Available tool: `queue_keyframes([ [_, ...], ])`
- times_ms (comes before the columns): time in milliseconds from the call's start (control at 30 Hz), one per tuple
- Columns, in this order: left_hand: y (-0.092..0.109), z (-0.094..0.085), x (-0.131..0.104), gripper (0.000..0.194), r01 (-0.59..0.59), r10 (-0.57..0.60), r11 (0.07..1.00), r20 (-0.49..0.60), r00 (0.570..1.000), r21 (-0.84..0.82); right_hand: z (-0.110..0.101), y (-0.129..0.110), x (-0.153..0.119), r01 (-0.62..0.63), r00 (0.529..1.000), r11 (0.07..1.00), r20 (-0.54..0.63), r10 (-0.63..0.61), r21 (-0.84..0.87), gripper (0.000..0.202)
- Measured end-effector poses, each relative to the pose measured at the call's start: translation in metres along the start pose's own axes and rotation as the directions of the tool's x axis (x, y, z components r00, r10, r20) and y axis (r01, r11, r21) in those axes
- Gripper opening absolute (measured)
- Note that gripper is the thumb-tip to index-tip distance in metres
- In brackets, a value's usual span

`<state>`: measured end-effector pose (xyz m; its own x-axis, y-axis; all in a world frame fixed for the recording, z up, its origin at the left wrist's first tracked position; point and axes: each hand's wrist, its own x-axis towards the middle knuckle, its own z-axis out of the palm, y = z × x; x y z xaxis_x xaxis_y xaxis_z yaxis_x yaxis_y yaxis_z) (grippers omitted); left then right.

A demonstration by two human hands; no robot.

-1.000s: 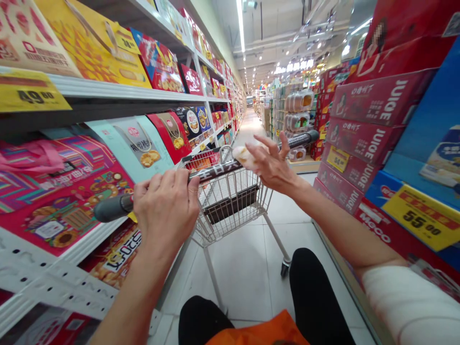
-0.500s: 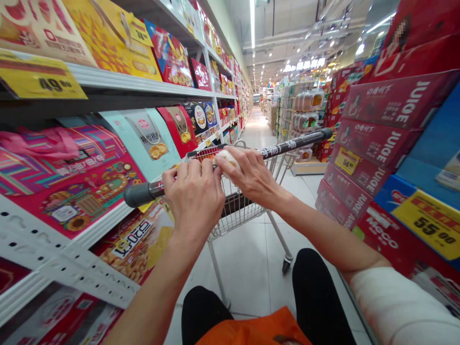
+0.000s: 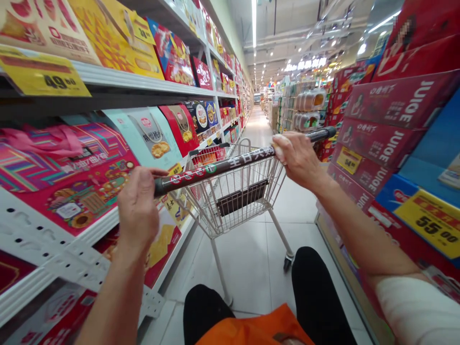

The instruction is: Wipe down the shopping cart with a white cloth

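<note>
A shopping cart (image 3: 240, 199) with a dark printed handlebar (image 3: 230, 165) stands in front of me, its wire basket showing below the bar. At the bar's left end is my left hand (image 3: 138, 206), its fingers partly hidden beside the grey end cap, so its grip is unclear. My right hand (image 3: 296, 155) is wrapped over the right part of the bar, with a crumpled white wad (image 3: 282, 146) between its fingers and the bar.
Shelves (image 3: 122, 76) of boxed gifts run along the left. Stacked red juice cartons (image 3: 391, 103) and a yellow price sign (image 3: 431, 223) stand close on the right. Tiled floor (image 3: 251, 258) stretches down the aisle between them.
My hands, close together at the middle of the bar before, have moved apart, the left to the left end and the right rightward with the white wad. The printed bar is now uncovered between them.
</note>
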<state>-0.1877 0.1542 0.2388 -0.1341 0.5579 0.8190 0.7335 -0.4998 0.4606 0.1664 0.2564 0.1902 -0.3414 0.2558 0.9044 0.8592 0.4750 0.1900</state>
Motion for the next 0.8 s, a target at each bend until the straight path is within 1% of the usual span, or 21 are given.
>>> queue_keyframes([
  [67, -0.004, 0.015, 0.001, 0.044, 0.046, -0.057, 0.988, -0.069, 0.996, -0.149, 0.008, -0.035, 0.011, 0.041, 0.999, 0.997, -0.013, -0.04, 0.067, 0.051],
  [167, -0.003, 0.03, -0.001, 0.043, 0.041, -0.075, 0.973, -0.144, 0.987, -0.227, 0.019, -0.094, 0.028, 0.105, 0.993, 0.985, -0.06, -0.097, 0.136, 0.057],
  [233, -0.001, 0.032, -0.003, 0.045, 0.04, -0.076, 0.972, -0.145, 0.986, -0.232, 0.023, -0.121, 0.035, 0.111, 0.992, 0.982, -0.085, -0.099, 0.151, 0.056],
  [267, 0.0, 0.031, -0.003, 0.045, 0.045, -0.076, 0.972, -0.127, 0.989, -0.232, 0.023, -0.126, 0.036, 0.116, 0.991, 0.981, -0.089, -0.103, 0.157, 0.055],
  [300, 0.0, 0.029, -0.003, 0.046, 0.053, -0.078, 0.971, -0.101, 0.992, -0.235, 0.022, -0.125, 0.036, 0.127, 0.989, 0.978, -0.09, -0.113, 0.164, 0.056],
  [333, 0.001, 0.028, -0.004, 0.046, 0.063, -0.082, 0.969, -0.069, 0.994, -0.24, 0.02, -0.118, 0.033, 0.138, 0.988, 0.976, -0.089, -0.124, 0.171, 0.056],
  [400, 0.002, 0.025, -0.005, 0.046, 0.082, -0.096, 0.962, -0.042, 0.994, -0.26, 0.016, -0.089, 0.023, 0.157, 0.986, 0.973, -0.088, -0.144, 0.172, 0.058],
  [433, 0.002, 0.025, -0.007, 0.047, 0.086, -0.103, 0.96, -0.049, 0.993, -0.267, 0.014, -0.07, 0.016, 0.129, 0.989, 0.979, -0.092, -0.116, 0.159, 0.06],
  [500, 0.004, 0.028, -0.01, 0.049, 0.073, -0.106, 0.959, -0.107, 0.989, -0.275, 0.012, -0.036, 0.003, 0.068, 0.993, 0.991, -0.1, -0.057, 0.112, 0.06],
  [533, 0.005, 0.031, -0.012, 0.049, 0.057, -0.101, 0.959, -0.148, 0.984, -0.278, 0.013, -0.024, -0.002, 0.042, 0.994, 0.994, -0.107, -0.032, 0.097, 0.059],
  [567, 0.007, 0.034, -0.015, 0.049, 0.041, -0.097, 0.958, -0.186, 0.978, -0.284, 0.014, -0.018, -0.006, 0.023, 0.992, 0.996, -0.122, -0.012, 0.089, 0.058],
  [600, 0.009, 0.038, -0.017, 0.049, 0.027, -0.093, 0.956, -0.216, 0.972, -0.291, 0.016, -0.018, -0.007, 0.011, 0.99, 0.995, -0.143, 0.002, 0.095, 0.058],
  [633, 0.011, 0.042, -0.02, 0.05, 0.015, -0.091, 0.953, -0.239, 0.967, -0.304, 0.017, -0.025, -0.006, 0.007, 0.986, 0.994, -0.164, 0.012, 0.113, 0.059],
  [667, 0.014, 0.046, -0.023, 0.051, 0.006, -0.091, 0.947, -0.25, 0.964, -0.32, 0.019, -0.038, -0.004, 0.009, 0.982, 0.99, -0.187, 0.017, 0.138, 0.059],
  [700, 0.017, 0.05, -0.026, 0.052, 0.003, -0.094, 0.94, -0.252, 0.963, -0.34, 0.02, -0.055, 0.001, 0.017, 0.977, 0.986, -0.211, 0.019, 0.168, 0.06],
  [800, 0.028, 0.059, -0.034, 0.057, -0.002, -0.1, 0.917, -0.235, 0.967, -0.398, 0.019, -0.119, 0.018, 0.062, 0.964, 0.966, -0.264, 0.007, 0.252, 0.061],
])
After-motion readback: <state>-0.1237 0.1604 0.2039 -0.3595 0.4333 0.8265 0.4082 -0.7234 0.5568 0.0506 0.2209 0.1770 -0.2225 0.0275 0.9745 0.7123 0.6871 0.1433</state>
